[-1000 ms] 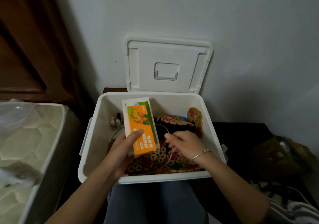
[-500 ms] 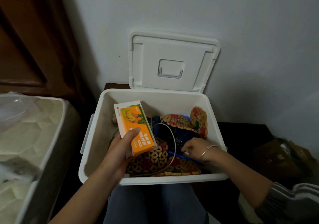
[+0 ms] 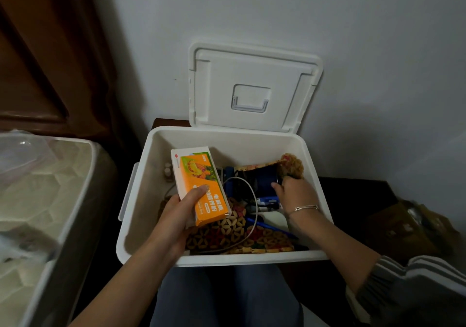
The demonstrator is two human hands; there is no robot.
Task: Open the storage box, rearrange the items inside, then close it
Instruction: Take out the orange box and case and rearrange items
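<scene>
Matt white plastic storage box (image 3: pixel 135 215); glossy orange cardboard carton (image 3: pixel 201 188); patterned wooden-bead mats (image 3: pixel 228 229); shiny thin metal bangle (image 3: pixel 305 207).

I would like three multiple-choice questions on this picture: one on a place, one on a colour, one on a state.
1. Where is the right hand? A in a pocket; B inside the storage box; C on a door handle.
2. The carton in the left hand is mainly: A orange; B blue; C black.
3. The lid is: A shut; B taken away; C open and upright.
1 B: it reaches below the rim. 2 A: its front is orange. 3 C: it stands against the wall behind the box.
</scene>
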